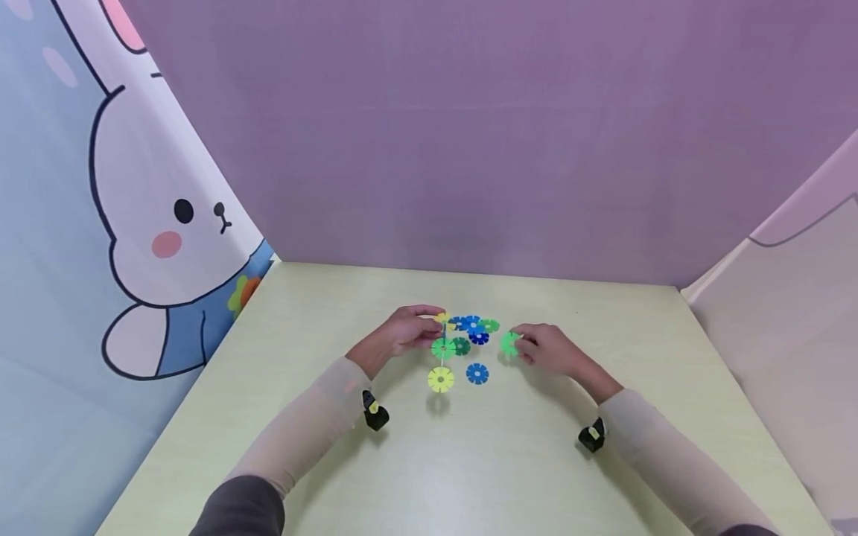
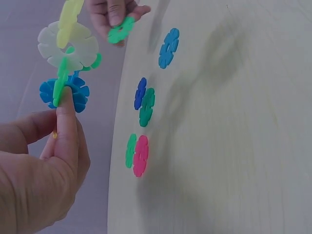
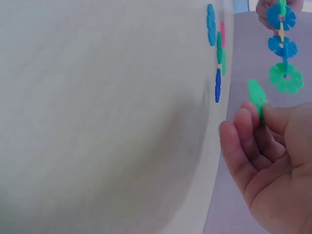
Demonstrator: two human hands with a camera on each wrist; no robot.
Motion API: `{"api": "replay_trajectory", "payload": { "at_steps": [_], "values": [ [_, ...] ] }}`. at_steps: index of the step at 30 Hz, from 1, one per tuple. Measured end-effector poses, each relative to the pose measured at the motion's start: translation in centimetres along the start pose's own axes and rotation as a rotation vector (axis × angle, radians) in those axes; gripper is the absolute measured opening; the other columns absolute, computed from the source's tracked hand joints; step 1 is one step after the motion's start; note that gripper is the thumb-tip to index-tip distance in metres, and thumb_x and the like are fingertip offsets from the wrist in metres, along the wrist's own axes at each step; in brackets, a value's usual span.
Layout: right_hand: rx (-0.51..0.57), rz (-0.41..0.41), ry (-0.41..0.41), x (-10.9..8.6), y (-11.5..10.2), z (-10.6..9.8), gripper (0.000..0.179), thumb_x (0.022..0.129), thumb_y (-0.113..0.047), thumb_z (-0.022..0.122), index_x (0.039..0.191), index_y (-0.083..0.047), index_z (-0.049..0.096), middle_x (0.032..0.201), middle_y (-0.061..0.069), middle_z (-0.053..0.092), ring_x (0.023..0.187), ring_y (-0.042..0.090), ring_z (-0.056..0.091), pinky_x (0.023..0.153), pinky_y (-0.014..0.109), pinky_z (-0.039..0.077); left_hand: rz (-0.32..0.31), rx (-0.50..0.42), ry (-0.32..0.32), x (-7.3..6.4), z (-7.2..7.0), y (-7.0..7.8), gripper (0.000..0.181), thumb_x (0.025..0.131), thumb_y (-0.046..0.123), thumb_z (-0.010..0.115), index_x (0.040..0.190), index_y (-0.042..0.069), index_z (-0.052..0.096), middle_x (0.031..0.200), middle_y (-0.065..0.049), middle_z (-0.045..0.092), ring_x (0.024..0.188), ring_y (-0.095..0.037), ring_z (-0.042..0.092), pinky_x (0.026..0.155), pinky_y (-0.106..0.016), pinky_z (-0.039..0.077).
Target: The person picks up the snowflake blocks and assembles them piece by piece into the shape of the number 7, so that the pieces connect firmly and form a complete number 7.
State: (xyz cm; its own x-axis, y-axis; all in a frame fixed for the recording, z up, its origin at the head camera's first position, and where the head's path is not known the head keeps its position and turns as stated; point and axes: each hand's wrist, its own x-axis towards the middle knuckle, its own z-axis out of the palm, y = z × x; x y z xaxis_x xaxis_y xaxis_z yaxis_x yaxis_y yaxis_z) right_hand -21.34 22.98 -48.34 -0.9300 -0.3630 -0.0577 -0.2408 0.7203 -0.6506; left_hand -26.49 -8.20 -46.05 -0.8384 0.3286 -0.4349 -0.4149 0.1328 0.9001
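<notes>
My left hand (image 1: 410, 329) grips a joined cluster of notched plastic discs, raised above the table. A yellow disc (image 1: 440, 380) hangs at its near end, and a whitish disc (image 2: 68, 46) and blue discs (image 2: 78, 93) show in the left wrist view. Toward the right, blue discs (image 1: 472, 324) lead out to a green end disc (image 3: 286, 78). Between thumb and fingers, my right hand (image 1: 548, 348) pinches a single green disc (image 1: 509, 343), held apart to the right of that end.
Loose discs lie on the pale table (image 1: 375, 476) under the cluster: a blue one (image 1: 477, 374), a dark blue one (image 2: 140, 93), dark green (image 2: 147, 107), lighter green (image 2: 130, 150) and pink (image 2: 141, 156). A purple cloth wall (image 1: 456, 149) rises behind the table.
</notes>
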Motion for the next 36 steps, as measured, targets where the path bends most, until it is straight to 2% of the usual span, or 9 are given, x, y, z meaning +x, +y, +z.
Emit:
{"api": "replay_trajectory", "payload": {
  "at_steps": [3, 6, 13, 23, 30, 36],
  "values": [
    [0.078, 0.023, 0.059, 0.3, -0.3, -0.2, 0.029, 0.105, -0.013, 0.054, 0.131, -0.001, 0.06, 0.078, 0.009, 0.069, 0.066, 0.013, 0.059, 0.061, 0.025, 0.051, -0.001, 0.0, -0.002, -0.1, 0.0, 0.1, 0.042, 0.096, 0.003, 0.067, 0.137, 0.015, 0.064, 0.092, -0.005, 0.07, 0.077, -0.012, 0.069, 0.073, -0.027, 0.062],
    [0.171, 0.031, 0.098, 0.6, -0.4, -0.4, 0.028, 0.104, -0.011, 0.055, 0.128, 0.002, 0.057, 0.088, 0.018, 0.072, 0.071, 0.016, 0.065, 0.067, 0.031, 0.059, -0.003, -0.002, -0.001, -0.1, 0.1, 0.2, 0.041, 0.096, 0.004, 0.067, 0.136, 0.015, 0.065, 0.094, -0.006, 0.07, 0.078, -0.013, 0.069, 0.073, -0.027, 0.062],
    [0.313, 0.069, 0.104, 0.7, -0.7, -0.5, 0.027, 0.106, -0.011, 0.054, 0.129, 0.003, 0.057, 0.097, 0.027, 0.069, 0.076, 0.019, 0.066, 0.071, 0.029, 0.062, -0.007, -0.003, 0.002, 0.0, 0.0, 0.1, 0.043, 0.097, 0.005, 0.067, 0.138, 0.015, 0.063, 0.096, -0.006, 0.07, 0.08, -0.013, 0.069, 0.073, -0.027, 0.062],
    [0.377, 0.094, 0.094, 0.9, -1.0, -0.6, 0.03, 0.107, -0.013, 0.053, 0.132, 0.003, 0.056, 0.097, 0.023, 0.066, 0.078, 0.02, 0.063, 0.073, 0.029, 0.062, -0.01, -0.007, 0.012, -0.2, -0.1, 0.2, 0.042, 0.096, 0.005, 0.068, 0.136, 0.016, 0.065, 0.097, -0.007, 0.071, 0.079, -0.014, 0.07, 0.069, -0.025, 0.062],
    [0.375, 0.107, 0.09, 1.2, -1.3, -0.4, 0.029, 0.108, -0.014, 0.051, 0.131, 0.001, 0.057, 0.093, 0.015, 0.065, 0.079, 0.019, 0.063, 0.074, 0.027, 0.062, 0.004, -0.008, -0.008, -0.2, 0.1, 0.2, 0.044, 0.096, 0.004, 0.067, 0.139, 0.013, 0.062, 0.097, -0.006, 0.071, 0.079, -0.013, 0.069, 0.075, -0.028, 0.063],
    [0.393, 0.135, 0.095, 1.5, -1.4, -0.1, 0.028, 0.108, -0.015, 0.049, 0.13, -0.002, 0.059, 0.094, 0.014, 0.064, 0.08, 0.02, 0.064, 0.075, 0.029, 0.062, -0.004, -0.002, 0.018, -0.4, 0.3, 0.3, 0.04, 0.096, 0.005, 0.069, 0.133, 0.017, 0.067, 0.099, -0.008, 0.071, 0.079, -0.014, 0.07, 0.073, -0.027, 0.062]
  ]
}}
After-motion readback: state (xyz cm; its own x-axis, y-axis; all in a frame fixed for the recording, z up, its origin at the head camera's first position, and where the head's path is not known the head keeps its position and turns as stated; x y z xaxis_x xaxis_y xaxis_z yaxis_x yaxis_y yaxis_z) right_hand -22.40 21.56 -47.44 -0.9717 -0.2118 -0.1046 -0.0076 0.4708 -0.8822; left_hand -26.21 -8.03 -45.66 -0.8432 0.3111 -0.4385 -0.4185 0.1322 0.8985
